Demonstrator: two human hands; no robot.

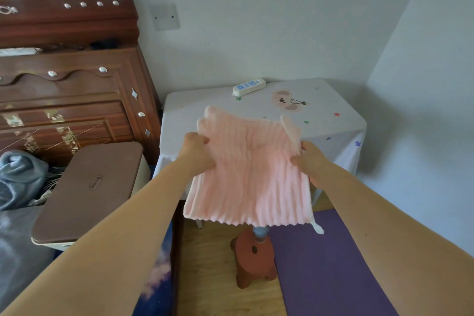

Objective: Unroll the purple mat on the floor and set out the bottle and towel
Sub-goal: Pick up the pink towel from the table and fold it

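**Towel held spread in the air, mat already down**

The towel [250,174], pink and ribbed, is held up in the air between the two hands, over the near edge of a small covered table [331,113] and above a brown stool [255,259]. It is pinched at its left edge by the left hand [198,151], fingers curled into the cloth, and at its right edge by the right hand [311,161], thumb on the near face and fingers behind. The upper corners flop away past the hands; the lower part hangs down toward the floor, with a small white tab at the corner below the right hand.

The towel is judged soft, light and limp: no shape is kept where it is not held, and little grip force is needed. It is best taken at the edges or corners, as now, so that it stays spread and can be laid flat or folded.

The ribs run from top to bottom, away from the person, and the long axis appears to lie the same way, though the fold makes this uncertain.

The mat [333,264] lies flat on the floor below the right hand. The bottle [261,232] seems to stand on the stool, mostly hidden behind the towel's lower edge.
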